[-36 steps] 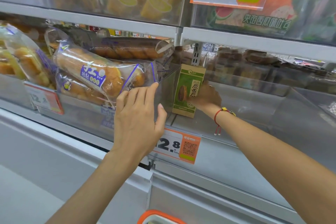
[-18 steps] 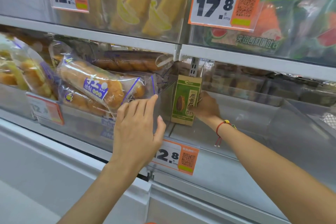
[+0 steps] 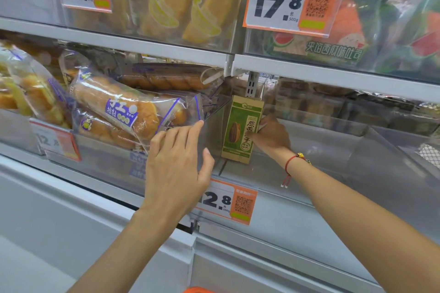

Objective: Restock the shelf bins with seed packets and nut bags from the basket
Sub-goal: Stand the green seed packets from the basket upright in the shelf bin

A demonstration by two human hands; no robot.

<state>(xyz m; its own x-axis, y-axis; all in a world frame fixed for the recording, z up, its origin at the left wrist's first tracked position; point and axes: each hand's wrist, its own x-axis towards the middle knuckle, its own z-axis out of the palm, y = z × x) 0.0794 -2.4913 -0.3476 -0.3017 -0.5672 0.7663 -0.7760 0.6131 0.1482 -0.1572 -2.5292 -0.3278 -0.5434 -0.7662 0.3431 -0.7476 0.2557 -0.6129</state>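
Note:
A green and brown seed packet (image 3: 240,126) with a sunflower seed picture stands upright at the left end of a clear shelf bin (image 3: 333,150). My right hand (image 3: 271,137) reaches into the bin and pinches the packet's right edge. My left hand (image 3: 176,164) has straight fingers resting against the clear divider wall (image 3: 214,112) between this bin and the bread bin. A sliver of the orange basket rim (image 3: 197,290) shows at the bottom edge.
Bagged bread loaves (image 3: 123,112) fill the bin on the left. An orange 12.8 price tag (image 3: 228,200) hangs on the bin front. Above, a shelf holds banana bread bags (image 3: 181,2) and watermelon toast bags (image 3: 333,50) behind a 17.8 tag (image 3: 285,0).
The view has tilted up slightly, so the shelf sits lower in frame and the basket rim nearly leaves view. Both hands and the packet keep their places.

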